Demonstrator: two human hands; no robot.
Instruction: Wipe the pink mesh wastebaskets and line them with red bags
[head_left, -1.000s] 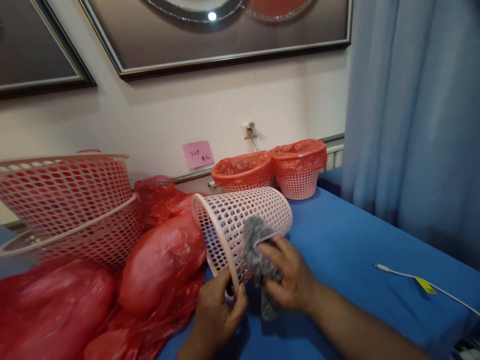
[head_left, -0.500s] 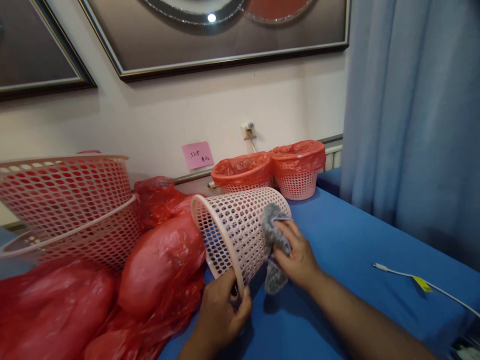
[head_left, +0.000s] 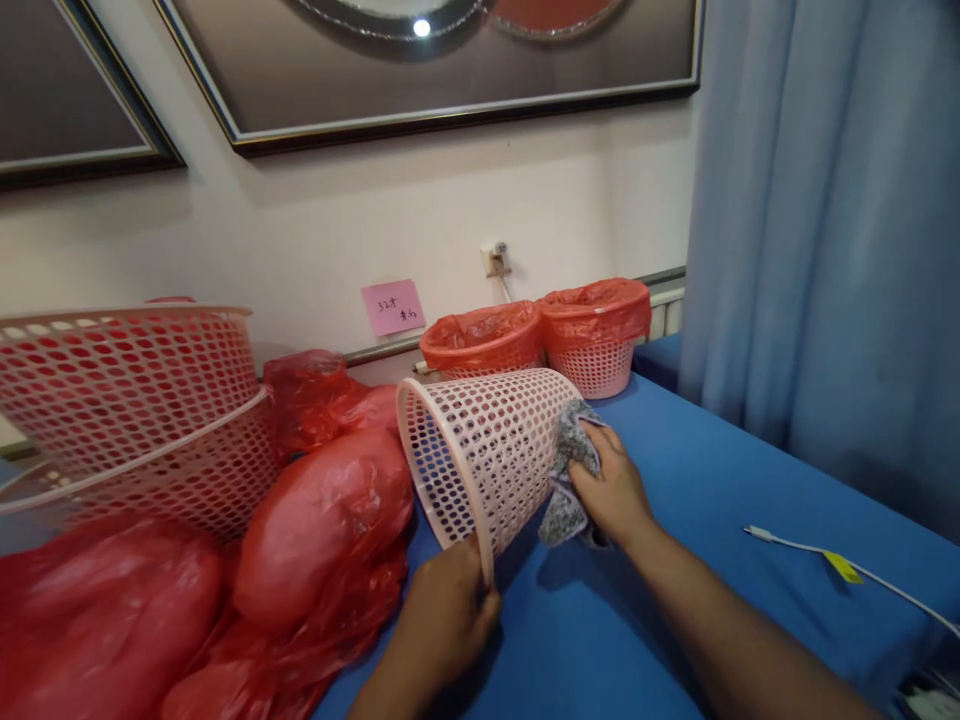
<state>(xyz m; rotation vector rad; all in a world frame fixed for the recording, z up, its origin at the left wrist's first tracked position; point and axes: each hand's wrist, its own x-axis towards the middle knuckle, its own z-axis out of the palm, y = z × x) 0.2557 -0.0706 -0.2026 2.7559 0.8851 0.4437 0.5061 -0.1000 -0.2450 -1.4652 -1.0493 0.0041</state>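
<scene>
A pale pink perforated plastic basket [head_left: 499, 440] lies tipped on its side above the blue surface, its open mouth facing left. My left hand [head_left: 454, 600] is closed on the lower part of its rim, thumb outside. In my right hand [head_left: 615, 485] is a bunched grey cloth [head_left: 566, 505], pressed against the basket's side close to its base. The cloth's lower end hangs loose. Part of the left fingers is hidden behind the rim.
Red plastic bags [head_left: 322, 530] heap at the left, beside stacked pink baskets [head_left: 135, 390]. Two baskets with red liners [head_left: 596, 315] stand by the wall. A white cable [head_left: 795, 545] crosses the blue surface [head_left: 712, 620] at right; a blue curtain [head_left: 825, 220] hangs behind.
My right hand and the cloth have slid right toward the basket's base. The basket has turned a little, its rim shifting slightly right, with my left hand still on it.
</scene>
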